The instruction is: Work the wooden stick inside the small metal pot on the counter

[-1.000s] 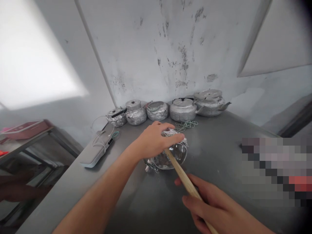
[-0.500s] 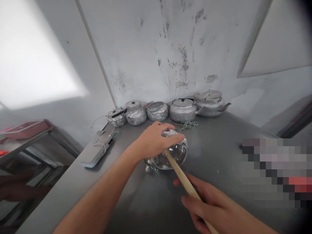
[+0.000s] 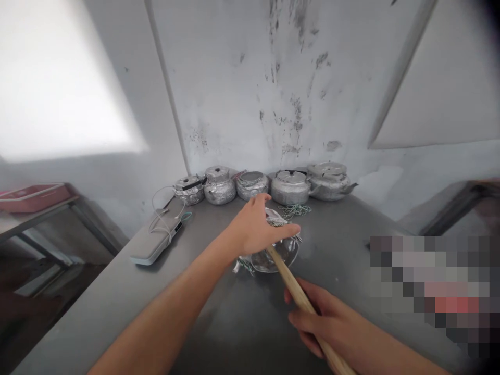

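Observation:
A round, shiny silver metal pot (image 3: 287, 255) rests on the grey table with its opening toward me. Crumpled silvery material (image 3: 275, 215) and patterned cord lie along its upper edge. Over the pot's top arches my left hand (image 3: 253, 226), its thumb stretched out and apart from the fingers. Whether its fingertips touch the pot is hard to tell. My right hand (image 3: 318, 317) is wrapped round a pale wooden stick (image 3: 291, 284). The stick's far end reaches the pot's opening below my left hand and is hidden there.
Several silver pots and kettles (image 3: 291, 187) line the wall. A coil of green-and-white cord (image 3: 295, 210) lies before them. At left are a power bank (image 3: 156, 242) with a white cable and a pink tray (image 3: 35, 198) on another table. A pixelated patch covers the right side.
My left hand's thumb and fingers have spread wider over the pot. The right hand keeps its hold on the wooden stick. The camera view has tilted slightly upward.

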`<state>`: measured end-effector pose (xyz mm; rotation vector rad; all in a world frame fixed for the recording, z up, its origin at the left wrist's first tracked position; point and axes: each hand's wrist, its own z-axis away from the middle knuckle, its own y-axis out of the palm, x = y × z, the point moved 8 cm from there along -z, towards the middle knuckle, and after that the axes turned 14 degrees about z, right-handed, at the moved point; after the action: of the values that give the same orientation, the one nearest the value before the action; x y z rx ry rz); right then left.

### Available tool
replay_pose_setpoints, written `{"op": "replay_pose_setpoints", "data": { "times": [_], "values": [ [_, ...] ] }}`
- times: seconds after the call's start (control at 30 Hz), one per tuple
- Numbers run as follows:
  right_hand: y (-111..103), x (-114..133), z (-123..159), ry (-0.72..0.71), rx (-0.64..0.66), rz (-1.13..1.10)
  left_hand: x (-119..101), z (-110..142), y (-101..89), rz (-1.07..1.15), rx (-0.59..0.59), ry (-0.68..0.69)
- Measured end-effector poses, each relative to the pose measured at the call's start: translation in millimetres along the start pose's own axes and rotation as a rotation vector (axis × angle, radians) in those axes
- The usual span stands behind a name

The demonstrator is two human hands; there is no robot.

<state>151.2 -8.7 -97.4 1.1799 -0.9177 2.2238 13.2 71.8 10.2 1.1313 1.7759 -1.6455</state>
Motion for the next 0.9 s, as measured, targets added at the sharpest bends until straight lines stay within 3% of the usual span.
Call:
{"op": "replay_pose_setpoints", "data": {
  "times": [0.3, 0.6, 0.9],
  "values": [
    [1, 17, 6, 0.014, -0.062, -0.019, -19, 9, -3.6, -0.122, -0.058, 0.15],
    [16, 34, 11, 0.12, 0.021, -0.071, -13, 3, 0.2, -0.086, 0.06, 0.206],
    [27, 15, -6, -0.007, -0.061, -0.051, -12, 0, 0.7, 0.009, 0.044, 0.198]
  ]
}}
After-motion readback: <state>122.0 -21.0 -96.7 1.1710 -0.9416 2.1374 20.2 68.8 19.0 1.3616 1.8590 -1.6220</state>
